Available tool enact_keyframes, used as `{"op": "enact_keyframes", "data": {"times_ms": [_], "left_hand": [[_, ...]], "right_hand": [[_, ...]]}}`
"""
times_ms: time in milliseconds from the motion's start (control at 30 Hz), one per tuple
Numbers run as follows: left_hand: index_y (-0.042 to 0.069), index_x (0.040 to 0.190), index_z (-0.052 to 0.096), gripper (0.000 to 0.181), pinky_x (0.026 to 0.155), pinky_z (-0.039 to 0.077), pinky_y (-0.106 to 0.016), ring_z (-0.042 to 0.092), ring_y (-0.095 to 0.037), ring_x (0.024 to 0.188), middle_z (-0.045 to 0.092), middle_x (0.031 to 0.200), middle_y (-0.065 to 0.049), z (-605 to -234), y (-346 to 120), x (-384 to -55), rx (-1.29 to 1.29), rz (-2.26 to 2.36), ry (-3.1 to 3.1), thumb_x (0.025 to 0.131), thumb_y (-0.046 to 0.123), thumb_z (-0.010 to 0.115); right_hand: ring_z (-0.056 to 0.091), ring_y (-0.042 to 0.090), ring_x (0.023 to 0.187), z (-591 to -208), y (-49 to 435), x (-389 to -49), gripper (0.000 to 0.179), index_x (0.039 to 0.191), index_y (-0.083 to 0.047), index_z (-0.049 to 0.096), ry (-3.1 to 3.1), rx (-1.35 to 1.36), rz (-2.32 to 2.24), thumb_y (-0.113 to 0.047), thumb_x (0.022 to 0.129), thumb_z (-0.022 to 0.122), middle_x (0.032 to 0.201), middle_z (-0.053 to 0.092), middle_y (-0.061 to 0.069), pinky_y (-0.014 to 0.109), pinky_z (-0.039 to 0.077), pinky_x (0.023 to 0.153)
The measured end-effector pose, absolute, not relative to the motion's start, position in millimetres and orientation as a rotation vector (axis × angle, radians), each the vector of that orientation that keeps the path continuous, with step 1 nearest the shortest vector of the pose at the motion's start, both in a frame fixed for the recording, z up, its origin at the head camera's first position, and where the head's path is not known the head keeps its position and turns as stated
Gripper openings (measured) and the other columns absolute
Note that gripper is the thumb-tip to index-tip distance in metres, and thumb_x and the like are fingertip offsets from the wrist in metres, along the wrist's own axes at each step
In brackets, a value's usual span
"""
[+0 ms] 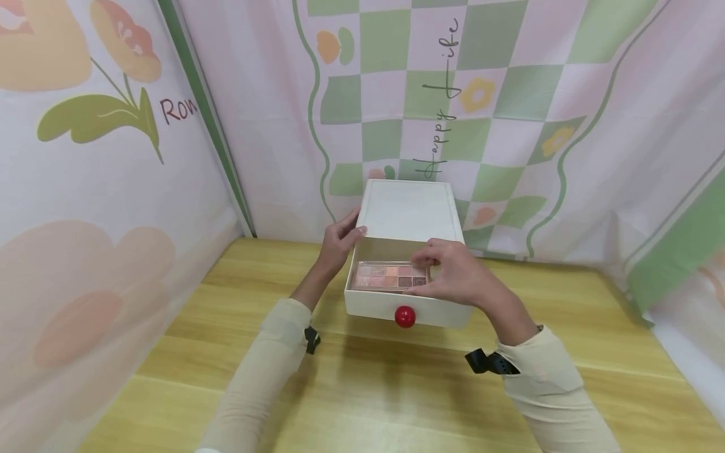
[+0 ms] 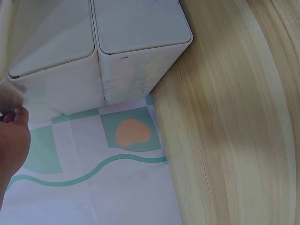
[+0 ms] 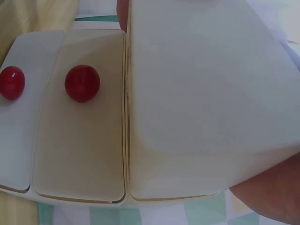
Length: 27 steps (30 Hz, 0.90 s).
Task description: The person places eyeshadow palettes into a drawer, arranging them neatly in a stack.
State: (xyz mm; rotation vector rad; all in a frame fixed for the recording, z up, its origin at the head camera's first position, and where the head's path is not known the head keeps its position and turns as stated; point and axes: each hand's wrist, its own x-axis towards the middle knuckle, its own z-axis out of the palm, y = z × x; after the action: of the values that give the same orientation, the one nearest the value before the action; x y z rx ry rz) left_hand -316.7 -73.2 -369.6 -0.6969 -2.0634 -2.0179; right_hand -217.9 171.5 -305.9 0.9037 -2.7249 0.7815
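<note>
A small white drawer cabinet stands on the table, its top drawer pulled out toward me. Inside that drawer is an eyeshadow palette with pink, orange and brown pans under a clear lid. My right hand pinches the palette's right end, thumb at the near edge and fingers at the far edge. At the cabinet's left side, my left hand holds its upper front corner, thumb by the top edge. A round red knob sits on the drawer front. The right wrist view shows two lower drawers, pushed in.
The cabinet rests on a wood-grain table, close to a green-and-white checked curtain behind it. Another printed curtain hangs along the left. Red knobs stick out from the lower drawers.
</note>
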Motion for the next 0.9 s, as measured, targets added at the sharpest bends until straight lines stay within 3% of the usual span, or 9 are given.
{"op": "enact_keyframes", "data": {"times_ms": [567,767,900], "left_hand": [[-0.005,0.153,0.035,0.064,0.124,0.040,-0.037,0.042,-0.034,0.150,0.037,0.162,-0.021,-369.3,-73.1,-315.5,-0.708,-2.043,-2.061,0.097,0.018,0.055],[-0.008,0.153,0.034,0.065,0.123,0.041,-0.038,0.042,-0.036,0.149,0.037,0.161,-0.022,-369.8,-72.6,-316.0,-0.710,-2.034,-2.053,0.097,0.018,0.055],[-0.005,0.153,0.035,0.063,0.122,0.042,-0.037,0.043,-0.035,0.149,0.038,0.162,-0.021,-369.4,-73.2,-316.0,-0.701,-2.041,-2.054,0.098,0.016,0.055]], "right_hand": [[0.069,0.027,0.101,-299.9,171.3,-218.5,0.050,0.118,-0.002,0.071,-2.869,0.900,0.666,-0.029,0.079,0.087,0.100,0.070,0.005,0.045,0.062,0.087],[0.068,0.033,0.105,-298.4,180.5,-207.7,0.038,0.124,0.002,0.068,-2.713,0.855,0.828,-0.017,0.091,0.075,0.112,0.073,0.018,0.054,0.061,0.091],[0.069,0.028,0.100,-298.3,185.8,-196.2,0.029,0.118,-0.002,0.072,-2.544,0.812,0.847,-0.012,0.091,0.074,0.107,0.076,0.013,0.045,0.061,0.081]]}}
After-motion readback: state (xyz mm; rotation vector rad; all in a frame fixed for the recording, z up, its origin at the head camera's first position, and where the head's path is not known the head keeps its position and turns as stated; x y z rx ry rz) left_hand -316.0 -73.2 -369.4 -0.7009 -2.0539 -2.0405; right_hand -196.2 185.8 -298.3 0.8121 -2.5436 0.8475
